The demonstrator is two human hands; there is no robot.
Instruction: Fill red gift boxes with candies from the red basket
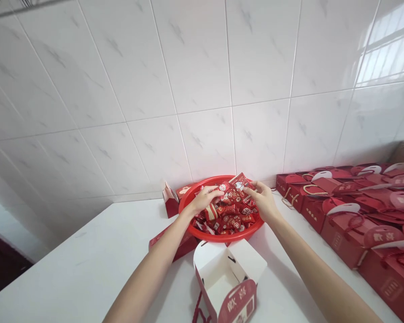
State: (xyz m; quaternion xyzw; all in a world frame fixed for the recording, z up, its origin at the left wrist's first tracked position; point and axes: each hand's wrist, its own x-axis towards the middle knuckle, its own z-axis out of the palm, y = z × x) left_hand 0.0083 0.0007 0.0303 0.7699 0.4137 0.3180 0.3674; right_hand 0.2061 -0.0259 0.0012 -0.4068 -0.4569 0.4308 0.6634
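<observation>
A red round basin (202, 235) full of small red-wrapped candies (234, 217) stands on the white table against the tiled wall. My left hand (205, 197) reaches into the basin and pinches a candy wrapper. My right hand (261, 197) is over the basin's right side, its fingers closed on red candy packets at the top of the heap. In front of the basin stands an open red gift box (227, 280) with a white inside, its flaps up and nothing visible in it.
Rows of closed red gift boxes (353, 211) with cord handles fill the table's right side. A small red box (170, 199) stands left of the basin and a flat red box (185, 244) lies under my left forearm. The table edge (54, 251) runs down the left.
</observation>
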